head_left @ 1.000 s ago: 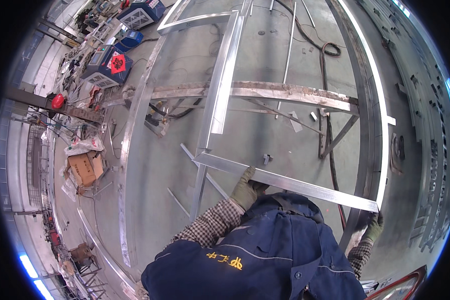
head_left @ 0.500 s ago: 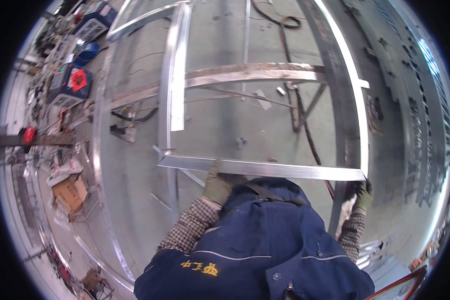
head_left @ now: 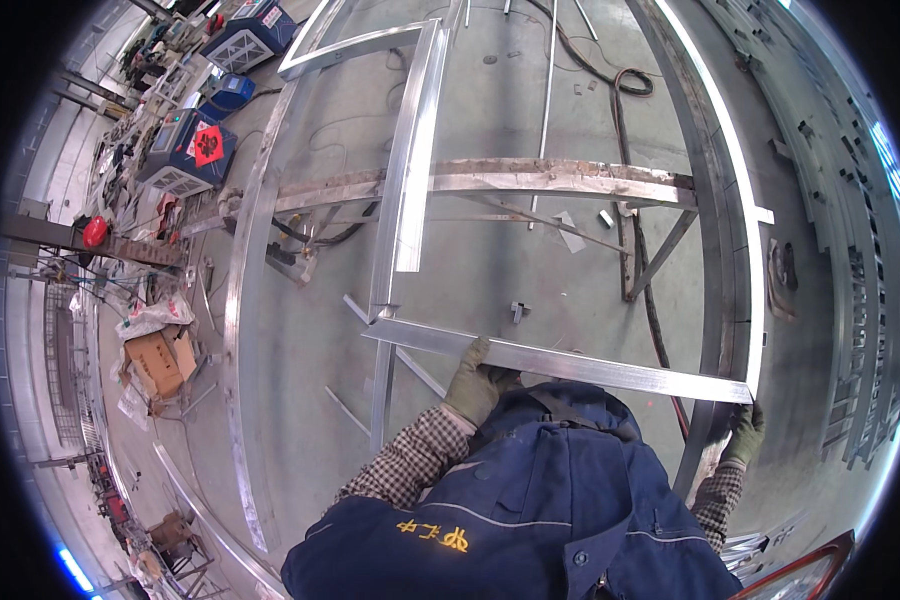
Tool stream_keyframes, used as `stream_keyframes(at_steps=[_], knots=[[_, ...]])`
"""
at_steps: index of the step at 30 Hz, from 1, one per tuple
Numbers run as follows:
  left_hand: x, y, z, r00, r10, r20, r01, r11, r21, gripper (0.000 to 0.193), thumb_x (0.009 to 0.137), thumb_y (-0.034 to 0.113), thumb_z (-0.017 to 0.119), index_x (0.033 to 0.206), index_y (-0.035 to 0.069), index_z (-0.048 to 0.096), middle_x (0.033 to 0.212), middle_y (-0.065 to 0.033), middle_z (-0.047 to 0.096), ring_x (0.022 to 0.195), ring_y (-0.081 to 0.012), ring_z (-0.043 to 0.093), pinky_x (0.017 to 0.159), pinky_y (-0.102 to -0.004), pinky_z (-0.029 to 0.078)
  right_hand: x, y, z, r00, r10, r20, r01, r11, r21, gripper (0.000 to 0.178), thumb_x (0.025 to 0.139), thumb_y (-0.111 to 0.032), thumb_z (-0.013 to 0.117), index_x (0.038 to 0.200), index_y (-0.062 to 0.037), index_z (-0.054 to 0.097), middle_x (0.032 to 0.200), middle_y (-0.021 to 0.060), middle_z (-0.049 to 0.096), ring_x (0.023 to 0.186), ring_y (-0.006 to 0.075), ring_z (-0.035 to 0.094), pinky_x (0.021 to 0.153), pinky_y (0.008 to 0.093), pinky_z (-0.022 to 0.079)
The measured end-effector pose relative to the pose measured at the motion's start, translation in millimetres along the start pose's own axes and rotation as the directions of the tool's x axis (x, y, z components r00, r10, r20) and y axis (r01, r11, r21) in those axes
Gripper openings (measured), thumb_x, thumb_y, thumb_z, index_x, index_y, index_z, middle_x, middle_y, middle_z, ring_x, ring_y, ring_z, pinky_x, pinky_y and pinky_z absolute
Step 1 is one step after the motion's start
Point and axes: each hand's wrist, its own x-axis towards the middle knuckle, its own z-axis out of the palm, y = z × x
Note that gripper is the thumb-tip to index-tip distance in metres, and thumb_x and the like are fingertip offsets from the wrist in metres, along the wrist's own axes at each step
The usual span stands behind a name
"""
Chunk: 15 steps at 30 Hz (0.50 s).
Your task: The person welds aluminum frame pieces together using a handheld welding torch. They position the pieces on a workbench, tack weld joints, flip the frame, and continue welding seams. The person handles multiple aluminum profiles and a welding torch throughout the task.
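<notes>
"Holding what, and where?"

"One metal bar [head_left: 610,370]: silver, straight, lying crosswise just in front of the blue jacket [head_left: 530,475]."

"Hands?"

"Left hand [head_left: 475,385]: gloved, gripping the near edge, left of the bar's middle. Right hand [head_left: 745,435]: gloved, up against the right-end corner; fingers partly hidden, so no telling whether closed around anything."

"Handling?"

"By judgement: stiff, fairly light if hollow, smooth enough to slide under gloves, more prone to scratches or dents than to breaking. Best held near both ends, fingers clear of the corner joints."

"Pointing which way?"

"Long axis left to right, slightly slanted. Left end: farther off, slant-cut, at the foot of a lengthwise bar [head_left: 386,250]. Right end: nearer, meeting the bright side rail [head_left: 756,300] at a corner."
</notes>
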Motion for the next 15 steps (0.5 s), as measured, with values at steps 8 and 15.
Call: stream_keyframes(at_steps=[8, 15], knots=[[-5.4, 3.1, 2.6, 0.998, -0.004, 0.056, 0.0, 0.997, 0.071, 0.05, 0.104, 0.049, 0.075, 0.132, 0.009, 0.064, 0.131, -0.0134, 0.069, 0.129, -0.0335, 0.066, 0.108, -0.0523, 0.057, -1.9, 3.6, 1.7, 1.0, -0.026, -0.01, 0.026, 1.0, 0.017, 0.035, 0.107, -0.027, 0.079, 0.134, -0.0057, 0.073, 0.117, 0.0048, 0.08, 0.097, 0.0132, 0.076, 0.072, 0.026, 0.054], [-3.6, 4.1, 3.7, 0.998, -0.03, 0.051, 0.027, 0.998, 0.063, 0.047, 0.108, 0.049, 0.069, 0.132, 0.009, 0.063, 0.137, -0.0143, 0.066, 0.139, -0.034, 0.061, 0.127, -0.0538, 0.046, 4.3, 14.6, -2.7, 1.0, -0.001, 0.002, 0.001, 1.0, 0.022, 0.034, 0.108, -0.022, 0.077, 0.138, -0.0055, 0.072, 0.127, 0.0044, 0.076, 0.109, 0.0155, 0.071, 0.088, 0.0313, 0.06]])
